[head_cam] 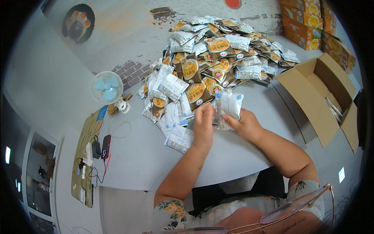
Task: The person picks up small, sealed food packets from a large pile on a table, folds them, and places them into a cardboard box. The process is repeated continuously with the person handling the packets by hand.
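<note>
My right hand grips a white-backed plastic pouch, held upright above the table, thumb on its lower part; whether more than one pouch is in the grip I cannot tell. Just left of it, my left hand is raised with its fingers bent, their tips by the pouch's left side; its palm side is partly hidden. Behind both hands lies a large heap of brown, orange and white pouches, some face up, others showing printed white backs. A few white-backed pouches lie beside my left wrist.
An open cardboard box at the right holds several pouches. Orange cartons are stacked at the back right. To the left stand a small white fan, a power strip, a dark red device and loose cables.
</note>
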Action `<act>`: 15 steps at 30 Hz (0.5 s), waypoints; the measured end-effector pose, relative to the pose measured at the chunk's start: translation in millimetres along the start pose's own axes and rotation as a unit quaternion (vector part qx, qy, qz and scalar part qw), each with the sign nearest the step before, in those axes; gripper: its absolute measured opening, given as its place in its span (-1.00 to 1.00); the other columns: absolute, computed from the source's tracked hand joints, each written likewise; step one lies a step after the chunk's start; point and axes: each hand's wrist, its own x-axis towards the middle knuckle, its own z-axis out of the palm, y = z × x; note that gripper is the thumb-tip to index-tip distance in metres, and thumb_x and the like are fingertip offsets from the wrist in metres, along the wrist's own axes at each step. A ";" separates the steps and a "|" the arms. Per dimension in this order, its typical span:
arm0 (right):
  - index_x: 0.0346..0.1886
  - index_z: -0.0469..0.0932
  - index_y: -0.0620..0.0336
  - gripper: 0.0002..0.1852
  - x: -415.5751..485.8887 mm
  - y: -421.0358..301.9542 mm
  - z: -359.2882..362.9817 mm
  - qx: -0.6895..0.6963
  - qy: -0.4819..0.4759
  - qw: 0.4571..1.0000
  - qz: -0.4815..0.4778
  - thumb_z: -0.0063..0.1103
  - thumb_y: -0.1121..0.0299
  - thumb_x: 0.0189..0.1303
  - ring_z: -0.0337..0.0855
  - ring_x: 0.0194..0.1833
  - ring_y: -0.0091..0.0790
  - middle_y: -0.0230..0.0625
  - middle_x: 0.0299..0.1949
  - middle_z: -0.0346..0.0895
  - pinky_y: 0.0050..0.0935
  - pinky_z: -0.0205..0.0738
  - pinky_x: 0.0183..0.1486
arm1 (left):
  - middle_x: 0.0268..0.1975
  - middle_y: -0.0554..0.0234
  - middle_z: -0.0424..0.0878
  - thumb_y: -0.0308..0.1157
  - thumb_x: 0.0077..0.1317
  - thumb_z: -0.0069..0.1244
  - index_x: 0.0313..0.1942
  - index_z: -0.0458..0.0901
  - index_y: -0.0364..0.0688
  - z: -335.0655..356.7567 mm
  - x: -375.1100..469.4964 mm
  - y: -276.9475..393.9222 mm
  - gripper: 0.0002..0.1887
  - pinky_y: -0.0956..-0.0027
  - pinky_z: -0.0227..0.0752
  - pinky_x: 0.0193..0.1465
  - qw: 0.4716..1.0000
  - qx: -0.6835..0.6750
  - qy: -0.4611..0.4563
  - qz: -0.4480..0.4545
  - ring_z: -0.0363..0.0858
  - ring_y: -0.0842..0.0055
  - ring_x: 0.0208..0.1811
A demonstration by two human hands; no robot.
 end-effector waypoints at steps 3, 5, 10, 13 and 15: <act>-0.11 0.59 0.19 -0.70 3.4 6.0 -3.8 -0.113 0.068 0.989 -0.060 0.25 0.20 0.20 0.64 -0.27 0.06 -0.05 -0.27 0.63 -0.14 0.53 -0.20 | 0.19 0.02 0.42 -0.17 0.42 -0.02 0.26 0.25 -0.40 10.3 -8.2 -13.9 -0.42 0.26 0.21 0.34 0.990 0.050 -0.098 0.085 0.38 0.40 0.24; -0.20 0.57 0.22 -0.74 3.5 9.7 -0.2 -0.131 0.053 0.984 -0.113 0.26 0.29 0.09 0.61 -0.28 0.06 -0.06 -0.33 0.59 -0.09 0.51 -0.22 | 0.28 -0.03 0.30 -0.26 0.35 0.08 0.32 0.13 -0.42 16.5 -12.8 -17.2 -0.32 0.26 0.17 0.37 0.981 0.050 -0.148 0.112 0.28 0.38 0.32; -0.24 0.53 0.25 -0.73 -7.1 -4.2 12.2 -0.229 -0.023 0.944 -0.236 0.27 0.33 0.00 0.55 -0.23 0.01 -0.08 -0.32 0.53 -0.11 0.48 -0.17 | 0.31 -0.07 0.24 -0.29 0.35 0.08 0.36 0.03 -0.42 16.2 -12.8 -20.3 -0.26 0.34 0.24 0.33 0.986 0.023 -0.118 0.112 0.28 0.40 0.32; -0.21 0.53 0.27 -0.64 -10.4 -8.1 13.2 -0.179 0.028 0.952 -0.247 0.34 0.25 -0.01 0.54 -0.21 -0.01 -0.11 -0.27 0.52 -0.14 0.46 -0.13 | 0.21 0.03 0.39 -0.24 0.43 -0.02 0.31 0.15 -0.38 15.6 -11.3 -12.0 -0.40 0.38 0.36 0.23 0.994 -0.090 -0.059 0.009 0.44 0.43 0.21; -0.19 0.53 0.28 -0.60 -5.9 -14.2 2.2 -0.118 0.027 0.961 -0.250 0.38 0.21 -0.02 0.53 -0.22 0.00 -0.11 -0.27 0.51 -0.15 0.45 -0.13 | 0.20 0.05 0.43 -0.18 0.45 -0.05 0.29 0.20 -0.36 11.4 -5.8 -1.5 -0.43 0.35 0.42 0.19 0.965 -0.249 -0.018 -0.076 0.47 0.42 0.19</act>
